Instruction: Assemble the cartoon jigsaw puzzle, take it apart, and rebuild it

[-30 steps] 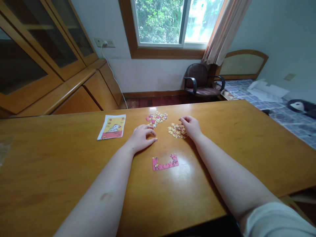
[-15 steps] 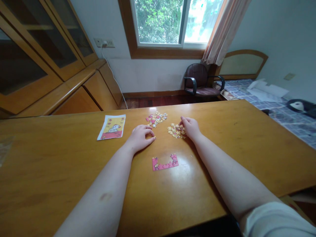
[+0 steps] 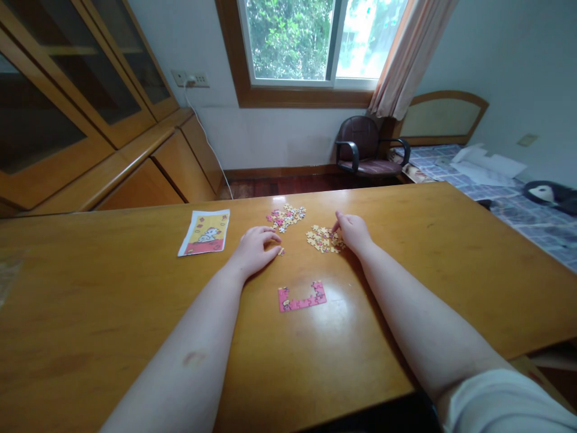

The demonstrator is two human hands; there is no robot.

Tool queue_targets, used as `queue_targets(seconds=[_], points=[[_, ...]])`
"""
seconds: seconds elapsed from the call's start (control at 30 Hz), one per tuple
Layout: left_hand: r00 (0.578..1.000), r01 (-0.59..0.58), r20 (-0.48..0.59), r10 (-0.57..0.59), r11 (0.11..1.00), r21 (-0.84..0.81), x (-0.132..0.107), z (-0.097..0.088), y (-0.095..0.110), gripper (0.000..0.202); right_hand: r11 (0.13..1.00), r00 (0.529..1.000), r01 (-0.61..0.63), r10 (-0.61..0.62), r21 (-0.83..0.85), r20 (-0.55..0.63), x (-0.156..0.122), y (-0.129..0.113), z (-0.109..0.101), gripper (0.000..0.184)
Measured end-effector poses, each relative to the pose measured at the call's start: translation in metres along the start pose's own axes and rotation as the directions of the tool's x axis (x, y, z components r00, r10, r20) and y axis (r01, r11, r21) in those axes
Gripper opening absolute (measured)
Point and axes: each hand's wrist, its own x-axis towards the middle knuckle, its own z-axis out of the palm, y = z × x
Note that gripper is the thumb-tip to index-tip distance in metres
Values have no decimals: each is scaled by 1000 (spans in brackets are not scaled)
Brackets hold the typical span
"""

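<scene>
My left hand (image 3: 258,249) rests on the table with its fingers curved and apart from the thumb. A small loose puzzle piece (image 3: 282,252) lies at its thumb tip. My right hand (image 3: 354,231) is at the right edge of a pile of mostly yellow pieces (image 3: 322,239), fingertips touching it and partly spread; I see nothing held in them. Between my forearms lies a joined pink puzzle section (image 3: 301,303), shaped like a U with its gap facing away from me. Behind my left fingers is a second pile of pink, yellow and white pieces (image 3: 287,216).
A picture sheet of a white cartoon animal (image 3: 207,233) lies left of my left hand on the wooden table (image 3: 135,337). Clear plastic (image 3: 9,273) is at the far left edge. Beyond the table stand an armchair (image 3: 363,144), a bed (image 3: 509,192) and a cabinet (image 3: 103,108).
My right hand has shifted slightly right, uncovering more of the yellow pile. My left thumb has drawn back a little from the small piece, which now shows more fully.
</scene>
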Motion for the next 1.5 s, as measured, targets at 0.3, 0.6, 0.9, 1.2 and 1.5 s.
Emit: queue_targets(seconds=[0.3,0.6,0.9,1.2,1.5], points=[[1000,3,-19,-3,1000,2,0,0,0,21,960,951,207,-152,-189,270,-2,-6,-1,36],[1000,24,-18,-25,1000,-14,1,-1,2,21,857,946,297,-205,-421,250,-4,-12,-3,20],[999,-2,-38,1,999,-32,1,0,0,22,810,923,325,-159,-488,351,-7,-22,-3,20],[999,-12,-46,10,999,-39,1,0,0,21,812,917,301,-104,-500,384,-6,-23,-3,22],[999,-14,-50,12,999,-40,1,0,0,21,908,926,257,-134,-331,352,-7,-19,0,19]])
